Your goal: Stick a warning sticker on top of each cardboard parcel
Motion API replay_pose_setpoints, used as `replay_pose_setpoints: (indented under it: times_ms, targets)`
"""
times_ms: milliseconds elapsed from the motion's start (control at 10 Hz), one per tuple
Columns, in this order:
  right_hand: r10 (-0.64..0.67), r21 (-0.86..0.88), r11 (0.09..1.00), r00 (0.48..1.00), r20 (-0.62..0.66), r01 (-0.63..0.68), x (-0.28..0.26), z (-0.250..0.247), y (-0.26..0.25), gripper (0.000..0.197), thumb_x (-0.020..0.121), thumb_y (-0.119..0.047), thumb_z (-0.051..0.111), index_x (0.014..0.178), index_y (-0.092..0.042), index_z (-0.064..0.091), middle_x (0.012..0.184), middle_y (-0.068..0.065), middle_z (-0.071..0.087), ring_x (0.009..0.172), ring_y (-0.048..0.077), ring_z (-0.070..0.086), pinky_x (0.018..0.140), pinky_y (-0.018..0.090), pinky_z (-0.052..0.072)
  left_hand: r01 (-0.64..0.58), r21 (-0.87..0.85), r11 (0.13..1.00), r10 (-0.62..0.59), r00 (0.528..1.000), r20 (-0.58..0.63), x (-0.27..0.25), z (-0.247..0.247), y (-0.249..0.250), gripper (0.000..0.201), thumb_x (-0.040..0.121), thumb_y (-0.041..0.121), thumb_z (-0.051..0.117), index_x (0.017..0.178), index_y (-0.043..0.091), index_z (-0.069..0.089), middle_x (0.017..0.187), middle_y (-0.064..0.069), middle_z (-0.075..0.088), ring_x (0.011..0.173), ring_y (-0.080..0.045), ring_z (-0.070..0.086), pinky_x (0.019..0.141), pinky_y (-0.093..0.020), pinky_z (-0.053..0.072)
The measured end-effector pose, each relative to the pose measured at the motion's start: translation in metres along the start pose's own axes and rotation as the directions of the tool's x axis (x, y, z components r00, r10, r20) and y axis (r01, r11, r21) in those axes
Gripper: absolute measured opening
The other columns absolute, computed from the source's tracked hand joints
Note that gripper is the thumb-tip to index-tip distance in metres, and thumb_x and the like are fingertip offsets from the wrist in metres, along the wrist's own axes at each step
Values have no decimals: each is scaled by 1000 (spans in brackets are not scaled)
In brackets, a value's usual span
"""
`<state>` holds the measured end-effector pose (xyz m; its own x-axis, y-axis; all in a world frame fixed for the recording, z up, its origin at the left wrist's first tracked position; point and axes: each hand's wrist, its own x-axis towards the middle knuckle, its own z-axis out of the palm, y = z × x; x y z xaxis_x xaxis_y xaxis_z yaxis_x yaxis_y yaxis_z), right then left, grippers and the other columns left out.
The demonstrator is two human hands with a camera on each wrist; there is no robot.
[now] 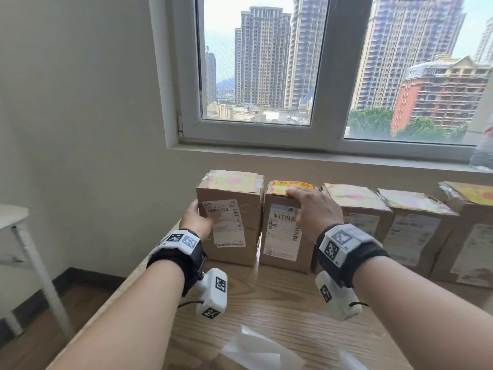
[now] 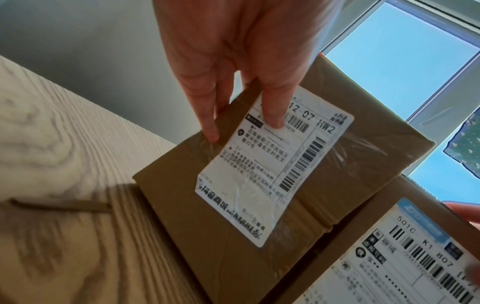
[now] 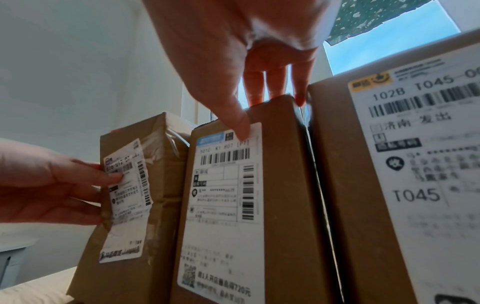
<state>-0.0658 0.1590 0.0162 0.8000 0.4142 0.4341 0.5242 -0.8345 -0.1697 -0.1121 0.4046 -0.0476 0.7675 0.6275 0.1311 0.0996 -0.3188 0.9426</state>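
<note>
A row of cardboard parcels stands on the wooden table under the window. The leftmost parcel carries a pink and yellow sticker on top. My left hand steadies its left front corner, thumb on the shipping label and straight fingers along the side. The second parcel has a yellow and red warning sticker on top. My right hand lies flat over that top's front edge, fingers on the top and thumb down the front face.
Three more parcels continue the row rightward, each with a sticker on top. White backing paper lies at the table's near edge. A white stool stands to the left. The window sill runs close behind the parcels.
</note>
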Motion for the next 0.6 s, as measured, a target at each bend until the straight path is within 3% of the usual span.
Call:
replay_pose_setpoints:
  times_ms: [100, 200, 300, 500, 600]
  targets:
    - [-16, 23, 1000, 1000, 2, 15, -1, 2, 3, 53, 91, -10, 50, 140, -31, 45, 143, -6, 50, 129, 18, 46, 111, 40, 35, -3, 21, 1000, 3, 1000, 19, -3, 0, 2, 32, 83, 19, 71, 109, 25, 53, 110, -4, 67, 102, -30, 66, 89, -48, 54]
    - [-9, 39, 999, 1000, 24, 8, -3, 1, 4, 54, 91, -12, 50, 142, -28, 43, 147, -3, 46, 135, 19, 40, 118, 44, 22, -5, 35, 999, 4, 1000, 29, -6, -1, 8, 29, 85, 11, 68, 105, 22, 52, 100, -3, 63, 103, -30, 65, 90, -46, 53]
    - [-3, 66, 998, 1000, 31, 1, -6, -3, 6, 55, 91, -16, 52, 144, -26, 42, 151, 1, 41, 140, 20, 35, 120, 42, 19, 17, 54, 998, -18, 1000, 21, -7, -4, 12, 37, 82, 9, 70, 115, 15, 56, 108, -4, 66, 104, -29, 64, 88, -45, 54]
    - [34, 67, 997, 999, 32, -36, -19, -17, 11, 55, 92, -21, 54, 145, -27, 40, 153, 4, 37, 141, 23, 33, 116, 38, 26, 48, 139, 989, -55, 997, 46, -19, -8, 22, 38, 82, 10, 68, 119, 11, 59, 115, -6, 66, 106, -27, 64, 85, -32, 52]
    - [67, 91, 993, 998, 21, -68, -26, -25, 14, 54, 93, -23, 53, 145, -27, 40, 154, 3, 37, 142, 21, 32, 116, 36, 25, 64, 131, 989, -67, 997, 24, -28, -9, 30, 38, 83, 10, 67, 120, 6, 57, 119, -10, 65, 106, -28, 63, 81, -32, 51]
